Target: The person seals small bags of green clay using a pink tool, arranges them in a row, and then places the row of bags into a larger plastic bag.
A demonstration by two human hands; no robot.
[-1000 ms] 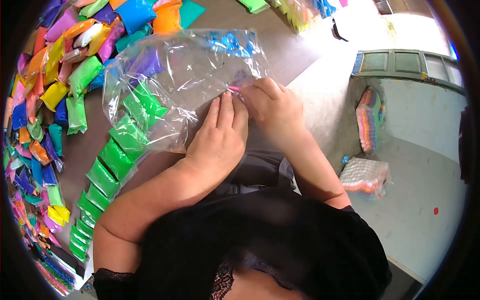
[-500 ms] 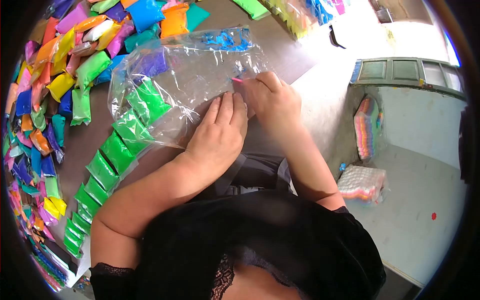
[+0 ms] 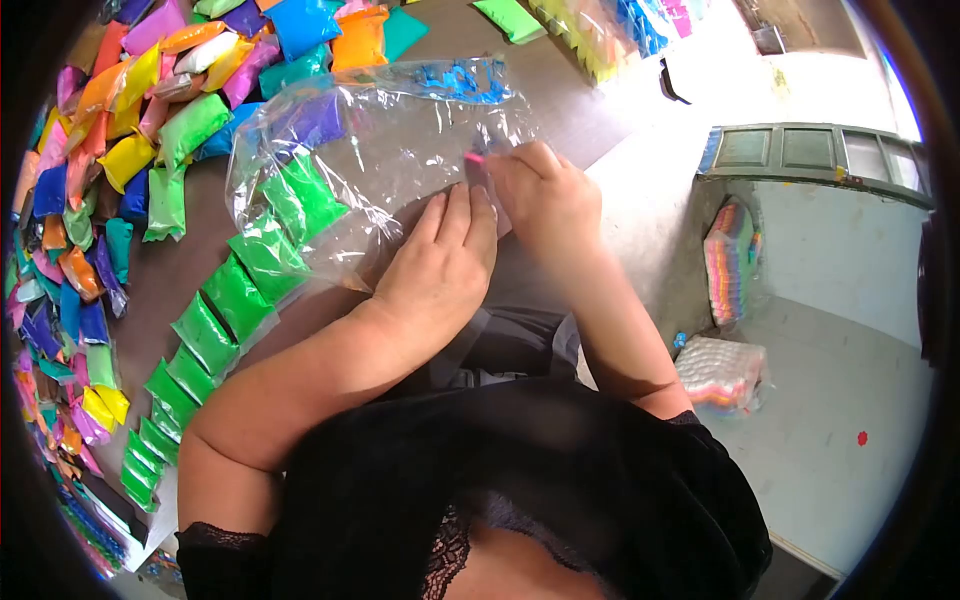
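My left hand (image 3: 440, 250) lies flat with its fingers stretched out together, pressing on the near edge of a large clear plastic bag (image 3: 400, 130). Just right of those fingertips, my right hand (image 3: 548, 195) is closed in a pinch on a thin pink stick-like thing (image 3: 474, 158), whose tip pokes out over the bag; the rest of it is hidden in the fingers. Blue print (image 3: 460, 82) runs along the bag's far end. A strip of green packets (image 3: 235, 298) curves from under the bag toward my left forearm.
A big pile of coloured packets (image 3: 130, 160) covers the table's left side. More strips of yellow and blue packets (image 3: 590, 40) lie at the far edge. On the floor to the right are two wrapped multicoloured stacks (image 3: 728, 262), near a pale wall with a windowed frame (image 3: 790, 150).
Both hands keep nearly the same place and hold. The view has shifted slightly, so the bag and packets sit a little differently in it.
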